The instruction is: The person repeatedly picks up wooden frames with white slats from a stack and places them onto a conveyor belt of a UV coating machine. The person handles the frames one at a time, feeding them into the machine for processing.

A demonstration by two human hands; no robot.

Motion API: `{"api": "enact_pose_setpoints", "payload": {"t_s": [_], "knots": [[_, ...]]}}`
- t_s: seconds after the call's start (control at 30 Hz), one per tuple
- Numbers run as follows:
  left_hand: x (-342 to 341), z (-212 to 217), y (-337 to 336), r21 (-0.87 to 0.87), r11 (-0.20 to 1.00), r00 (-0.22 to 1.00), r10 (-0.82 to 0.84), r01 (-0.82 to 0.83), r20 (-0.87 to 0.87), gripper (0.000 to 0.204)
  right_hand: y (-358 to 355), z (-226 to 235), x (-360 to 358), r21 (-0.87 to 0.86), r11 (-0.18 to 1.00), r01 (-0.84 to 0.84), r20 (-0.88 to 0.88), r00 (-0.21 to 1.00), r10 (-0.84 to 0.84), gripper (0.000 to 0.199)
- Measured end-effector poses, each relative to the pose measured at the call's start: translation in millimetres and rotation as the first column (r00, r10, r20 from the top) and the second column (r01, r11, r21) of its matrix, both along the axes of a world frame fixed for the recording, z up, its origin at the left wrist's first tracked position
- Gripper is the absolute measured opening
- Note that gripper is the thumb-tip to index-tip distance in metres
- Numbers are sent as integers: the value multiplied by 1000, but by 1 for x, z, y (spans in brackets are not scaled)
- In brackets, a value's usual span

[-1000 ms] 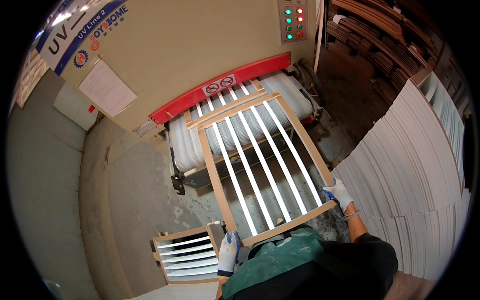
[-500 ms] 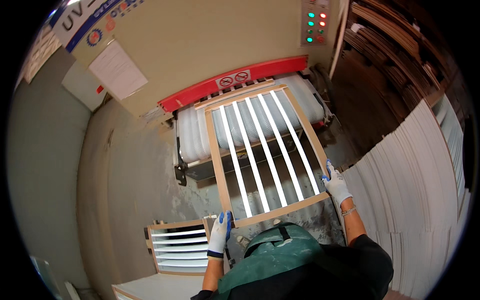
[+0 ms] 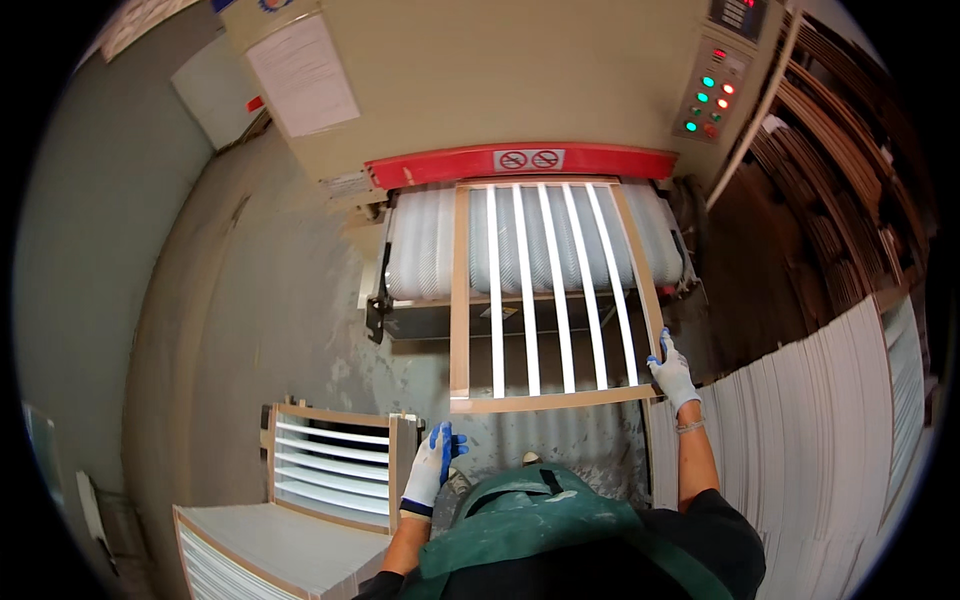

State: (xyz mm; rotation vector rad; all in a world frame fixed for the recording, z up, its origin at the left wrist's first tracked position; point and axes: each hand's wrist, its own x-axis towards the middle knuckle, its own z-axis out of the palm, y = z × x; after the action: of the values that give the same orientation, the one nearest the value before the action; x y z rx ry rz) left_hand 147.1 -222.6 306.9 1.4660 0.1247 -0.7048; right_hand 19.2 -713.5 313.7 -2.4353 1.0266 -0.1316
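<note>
Tan frame (image 3: 555, 403) with white slats (image 3: 495, 300) is lying on the conveyor belt (image 3: 425, 245), far end right by the red bar (image 3: 430, 168), near end sticking out past the belt. Gloved right hand (image 3: 674, 373) is on its right edge, but from here I can't tell if it's really gripping. Left hand (image 3: 430, 468) is loosely open, empty, just off the near left corner.

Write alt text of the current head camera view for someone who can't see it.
A tan frame with five white slats extends over a conveyor belt, its far end near the red bar of a beige machine. The person's gloved right hand touches the frame's right edge; the gloved left hand is apart from it.
</note>
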Motion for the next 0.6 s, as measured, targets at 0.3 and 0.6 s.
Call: {"api": "enact_pose_setpoints", "payload": {"t_s": [0.3, 0.6], "knots": [[-22, -10, 36, 118, 993, 1000, 23, -20, -19, 53, -52, -36, 32, 64, 997, -47, 178, 983, 35, 75], [-75, -108, 131, 339, 941, 999, -13, -4, 46, 40, -82, -37, 33, 518, 855, 16, 367, 899, -239, 56]]}}
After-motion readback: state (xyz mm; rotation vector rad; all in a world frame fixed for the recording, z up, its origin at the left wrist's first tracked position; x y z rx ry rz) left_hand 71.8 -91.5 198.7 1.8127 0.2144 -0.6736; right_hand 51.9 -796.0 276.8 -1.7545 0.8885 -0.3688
